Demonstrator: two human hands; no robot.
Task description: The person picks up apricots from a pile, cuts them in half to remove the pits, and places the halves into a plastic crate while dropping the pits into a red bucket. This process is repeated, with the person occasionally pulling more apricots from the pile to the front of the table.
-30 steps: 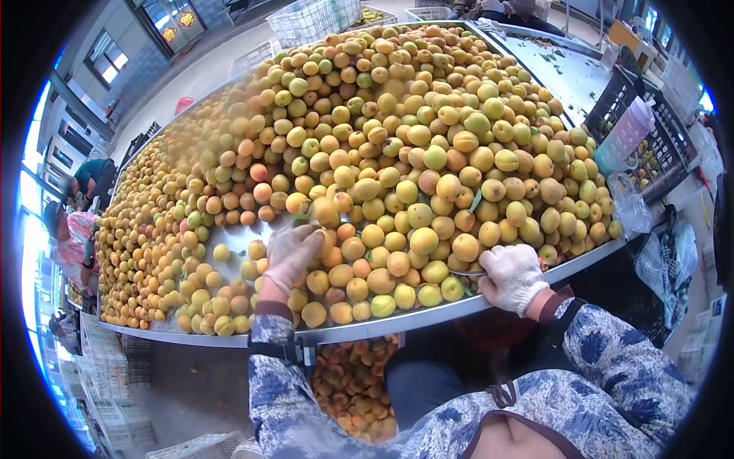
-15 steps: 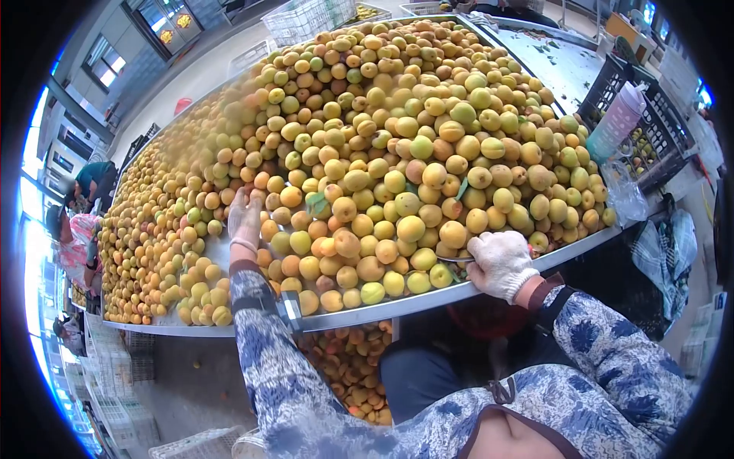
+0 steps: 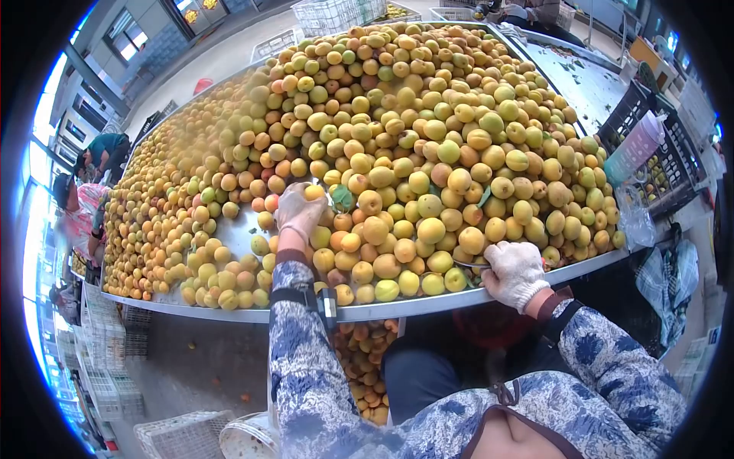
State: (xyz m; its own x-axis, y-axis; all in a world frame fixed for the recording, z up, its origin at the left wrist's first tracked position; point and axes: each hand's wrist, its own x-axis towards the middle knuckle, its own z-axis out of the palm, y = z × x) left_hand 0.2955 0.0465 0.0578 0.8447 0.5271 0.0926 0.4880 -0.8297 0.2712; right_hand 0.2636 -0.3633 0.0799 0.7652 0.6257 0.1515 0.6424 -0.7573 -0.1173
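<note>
A huge heap of yellow, green and orange apricots (image 3: 397, 130) covers a long metal table (image 3: 428, 304). My left hand (image 3: 300, 210), in a white glove, reaches into the pile and closes around an orange apricot (image 3: 313, 192). My right hand (image 3: 516, 271), also gloved, rests at the table's near edge, shut on a small knife (image 3: 470, 265) whose blade lies flat under the fruit. Both sleeves are blue and white floral fabric.
A crate of apricots (image 3: 367, 367) sits under the table by my knees. A black crate (image 3: 661, 157) with a pink-lidded bottle (image 3: 636, 147) stands at the right. Other people (image 3: 84, 199) work at the table's left end. White baskets (image 3: 183, 436) and a bucket (image 3: 248, 437) lie on the floor.
My left hand moved right from the bare patch into the pile and closed on an apricot. My right hand stayed at the table edge with the knife.
</note>
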